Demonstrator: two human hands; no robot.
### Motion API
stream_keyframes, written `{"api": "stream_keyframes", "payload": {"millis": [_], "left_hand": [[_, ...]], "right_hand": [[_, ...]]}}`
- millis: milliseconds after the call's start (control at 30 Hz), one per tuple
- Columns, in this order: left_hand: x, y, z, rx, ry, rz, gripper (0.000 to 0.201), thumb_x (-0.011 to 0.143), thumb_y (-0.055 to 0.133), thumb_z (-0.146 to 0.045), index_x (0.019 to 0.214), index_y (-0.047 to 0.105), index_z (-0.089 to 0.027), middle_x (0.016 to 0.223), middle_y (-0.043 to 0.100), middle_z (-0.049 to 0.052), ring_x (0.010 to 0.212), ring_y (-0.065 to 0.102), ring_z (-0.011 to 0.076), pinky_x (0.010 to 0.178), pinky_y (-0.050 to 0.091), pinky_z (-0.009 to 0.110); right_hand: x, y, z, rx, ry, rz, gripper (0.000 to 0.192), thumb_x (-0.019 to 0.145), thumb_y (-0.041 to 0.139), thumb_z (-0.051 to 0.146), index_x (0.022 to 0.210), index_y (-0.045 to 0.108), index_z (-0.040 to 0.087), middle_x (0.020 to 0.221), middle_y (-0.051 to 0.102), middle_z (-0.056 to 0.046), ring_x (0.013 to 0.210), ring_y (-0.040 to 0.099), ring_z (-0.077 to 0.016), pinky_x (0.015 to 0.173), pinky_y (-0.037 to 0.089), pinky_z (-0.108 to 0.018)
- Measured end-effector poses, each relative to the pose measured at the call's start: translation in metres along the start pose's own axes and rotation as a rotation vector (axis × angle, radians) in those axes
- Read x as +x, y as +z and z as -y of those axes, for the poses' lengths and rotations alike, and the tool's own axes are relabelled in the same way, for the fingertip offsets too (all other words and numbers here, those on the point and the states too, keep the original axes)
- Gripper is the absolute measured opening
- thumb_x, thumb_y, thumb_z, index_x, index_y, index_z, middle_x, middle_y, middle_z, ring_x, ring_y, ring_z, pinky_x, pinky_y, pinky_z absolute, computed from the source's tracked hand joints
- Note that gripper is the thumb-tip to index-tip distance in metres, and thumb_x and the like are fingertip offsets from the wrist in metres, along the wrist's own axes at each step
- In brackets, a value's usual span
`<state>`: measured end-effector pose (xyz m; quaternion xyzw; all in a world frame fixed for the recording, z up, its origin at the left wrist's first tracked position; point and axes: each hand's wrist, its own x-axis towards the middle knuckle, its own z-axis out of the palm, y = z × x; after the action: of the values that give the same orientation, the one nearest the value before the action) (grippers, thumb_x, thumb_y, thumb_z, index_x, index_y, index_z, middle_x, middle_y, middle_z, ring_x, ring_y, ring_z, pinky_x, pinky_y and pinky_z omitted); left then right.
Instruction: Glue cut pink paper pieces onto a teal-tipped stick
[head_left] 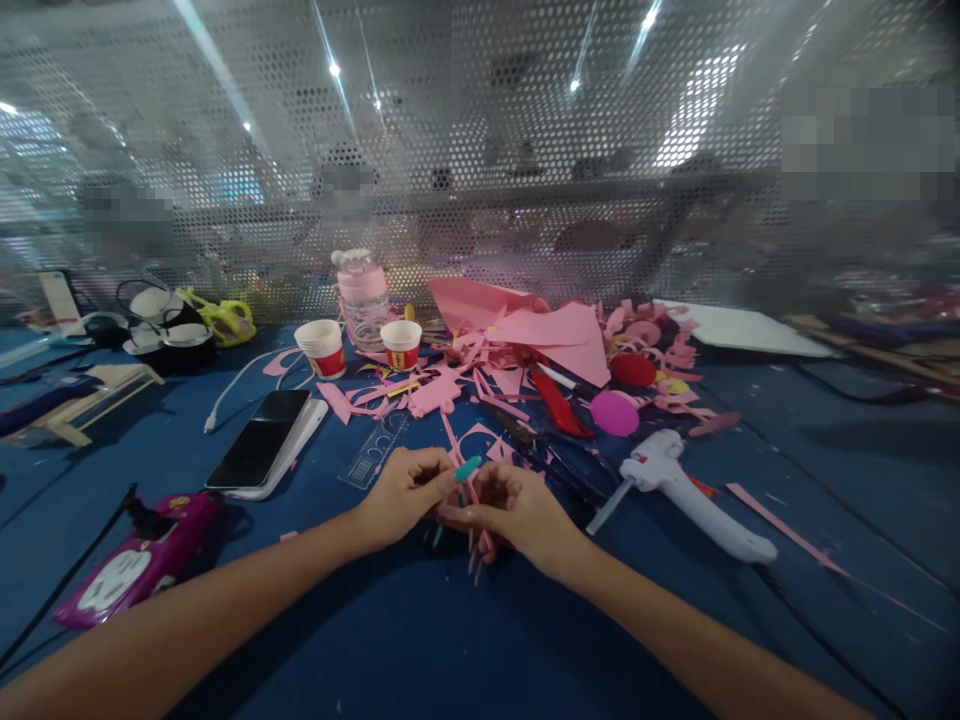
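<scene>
A small, narrow pink piece, seemingly of paper, (472, 491) is resting between both hands, at the near centre of the blue table surface (390, 640). The left hand (405, 497) is pinching it between thumb and fingers; the right hand (529, 512) is gripping it from the right, fingers curled inward. The fingers are hiding most of its shape.

Just beyond the left hand, a clear plastic stencil ruler (373, 447) is lying flat. To the right of the hands, a white glue gun (697, 505) is lying on its side, a translucent rod (609, 506) projecting from it.

Farther out, a heap of cut pink paper (559, 335) is covering the far centre, a round magenta disc (615, 413) lying at its near edge. White-and-red paper cups (321, 350) are standing left of the heap, near a clear bottle with a pink top (363, 285). To the left, a black-screened phone (261, 440) is lying on a white flat object (301, 450); a glossy purple device (139, 565) is lying nearer. A grey perforated panel (465, 120) is standing along the far side.
</scene>
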<state>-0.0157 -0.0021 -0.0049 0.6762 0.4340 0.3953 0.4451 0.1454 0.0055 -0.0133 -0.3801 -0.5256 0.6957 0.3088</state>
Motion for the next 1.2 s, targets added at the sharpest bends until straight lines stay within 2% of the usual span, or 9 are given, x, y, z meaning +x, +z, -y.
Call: {"api": "stream_keyframes", "payload": {"millis": [167,400,533,733,867,1000,1200], "left_hand": [[0.001,0.001,0.000,-0.030,-0.048,-0.060,0.030,0.077,0.052,-0.037,0.057,0.047,-0.015,0.046,0.044,-0.006,0.039,0.038,0.0047,0.039,0.030,0.016],[0.002,0.001,0.003,-0.014,-0.059,-0.026,0.026,0.068,0.064,-0.037,0.062,0.052,-0.014,0.053,0.051,-0.003,0.047,0.044,0.0071,0.046,0.035,0.019],[0.003,0.001,0.005,-0.018,-0.059,-0.015,0.028,0.071,0.061,-0.039,0.062,0.052,-0.014,0.051,0.051,-0.003,0.045,0.045,0.0069,0.045,0.035,0.018],[0.004,0.003,0.006,-0.129,-0.129,-0.078,0.025,0.073,0.058,-0.038,0.072,0.053,-0.014,0.051,0.049,-0.006,0.038,0.040,0.0039,0.037,0.031,0.015],[0.006,0.002,0.008,-0.186,-0.215,-0.066,0.030,0.071,0.058,-0.043,0.067,0.050,-0.015,0.041,0.046,-0.008,0.031,0.037,0.0037,0.033,0.026,0.015],[0.008,0.001,0.010,-0.168,-0.217,-0.060,0.036,0.070,0.057,-0.047,0.060,0.048,-0.015,0.035,0.044,-0.008,0.029,0.034,0.0033,0.032,0.024,0.015],[0.010,-0.001,0.008,-0.198,-0.227,-0.067,0.040,0.065,0.061,-0.051,0.056,0.048,-0.014,0.033,0.041,-0.008,0.028,0.031,0.0029,0.031,0.022,0.015]], "right_hand": [[0.000,0.001,0.000,0.031,0.020,-0.014,0.040,0.051,0.078,0.031,0.064,0.043,0.018,0.039,0.052,0.009,0.032,0.051,-0.0073,0.035,0.042,-0.017],[-0.001,-0.002,0.000,0.085,0.027,0.033,0.033,0.053,0.076,0.028,0.067,0.049,0.017,0.045,0.056,0.008,0.036,0.054,-0.0088,0.039,0.047,-0.021],[0.000,-0.003,-0.004,0.064,0.000,0.049,0.033,0.053,0.076,0.029,0.067,0.049,0.016,0.045,0.054,0.008,0.036,0.054,-0.0084,0.038,0.047,-0.020],[-0.002,0.001,-0.002,-0.029,-0.014,0.006,0.038,0.051,0.077,0.031,0.069,0.048,0.016,0.044,0.054,0.008,0.034,0.049,-0.0061,0.035,0.042,-0.017],[-0.004,0.004,0.001,-0.112,-0.011,-0.047,0.042,0.050,0.078,0.035,0.064,0.043,0.018,0.040,0.051,0.008,0.033,0.049,-0.0071,0.034,0.041,-0.017],[-0.005,0.004,-0.001,-0.177,-0.026,-0.086,0.042,0.050,0.078,0.034,0.064,0.041,0.019,0.040,0.050,0.009,0.033,0.049,-0.0075,0.033,0.040,-0.018],[-0.003,0.002,-0.003,-0.178,-0.049,-0.034,0.040,0.053,0.077,0.033,0.067,0.043,0.018,0.044,0.052,0.008,0.035,0.050,-0.0074,0.035,0.042,-0.018]]}}
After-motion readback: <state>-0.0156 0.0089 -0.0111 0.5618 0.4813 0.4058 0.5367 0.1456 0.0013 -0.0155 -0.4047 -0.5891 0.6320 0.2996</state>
